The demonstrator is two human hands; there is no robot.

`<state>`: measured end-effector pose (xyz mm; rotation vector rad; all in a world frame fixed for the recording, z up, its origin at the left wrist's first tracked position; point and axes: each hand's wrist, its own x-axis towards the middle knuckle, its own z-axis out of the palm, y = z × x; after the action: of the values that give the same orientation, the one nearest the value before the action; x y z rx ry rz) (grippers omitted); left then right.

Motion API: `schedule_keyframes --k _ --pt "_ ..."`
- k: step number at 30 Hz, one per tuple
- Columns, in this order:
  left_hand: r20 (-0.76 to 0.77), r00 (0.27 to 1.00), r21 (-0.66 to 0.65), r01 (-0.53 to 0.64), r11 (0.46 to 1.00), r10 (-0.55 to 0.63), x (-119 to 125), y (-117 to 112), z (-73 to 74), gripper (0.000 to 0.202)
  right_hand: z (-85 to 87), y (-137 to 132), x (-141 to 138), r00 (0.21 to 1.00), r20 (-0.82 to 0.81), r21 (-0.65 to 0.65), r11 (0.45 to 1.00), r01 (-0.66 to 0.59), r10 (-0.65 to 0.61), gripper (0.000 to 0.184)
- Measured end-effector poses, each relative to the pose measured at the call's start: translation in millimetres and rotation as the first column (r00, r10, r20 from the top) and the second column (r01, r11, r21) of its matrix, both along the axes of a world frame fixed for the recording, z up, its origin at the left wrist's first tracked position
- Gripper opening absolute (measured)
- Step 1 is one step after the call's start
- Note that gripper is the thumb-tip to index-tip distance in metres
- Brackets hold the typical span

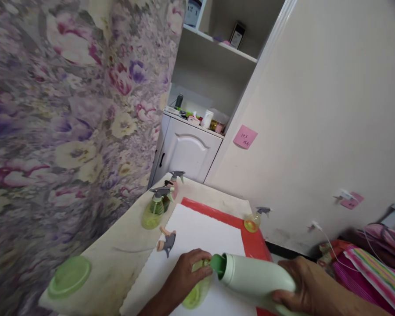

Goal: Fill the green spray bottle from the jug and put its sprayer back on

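My left hand is closed round the neck of a see-through yellow-green spray bottle with its top off. My right hand grips a pale green jug, tipped over to the left. The jug's darker green spout is at the bottle's mouth; whether liquid is flowing I cannot make out. Left of the hands, a loose grey and peach spray head with a thin tube lies at the edge of the white sheet. A round green lid rests at the table's near left.
Several spray bottles stand along the left side of the table. Another spray bottle is on the red sheet at the right. A floral curtain hangs left, a white cabinet stands behind, and a wall borders the right.
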<state>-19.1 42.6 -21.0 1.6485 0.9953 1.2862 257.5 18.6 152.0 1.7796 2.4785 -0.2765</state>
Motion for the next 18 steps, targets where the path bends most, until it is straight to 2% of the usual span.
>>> schedule_keyframes --k 7,18 --pt "-0.003 1.000 0.000 0.000 1.000 0.000 -0.6 0.7 0.0 0.016 -1.2 2.2 1.5 0.999 -0.003 0.006 0.999 -0.042 0.042 0.025" --pt "0.002 1.000 -0.014 0.007 1.000 -0.007 -0.5 -2.7 3.7 0.016 2.1 2.4 -1.3 0.999 -0.018 -0.004 0.999 -0.037 0.037 0.026"
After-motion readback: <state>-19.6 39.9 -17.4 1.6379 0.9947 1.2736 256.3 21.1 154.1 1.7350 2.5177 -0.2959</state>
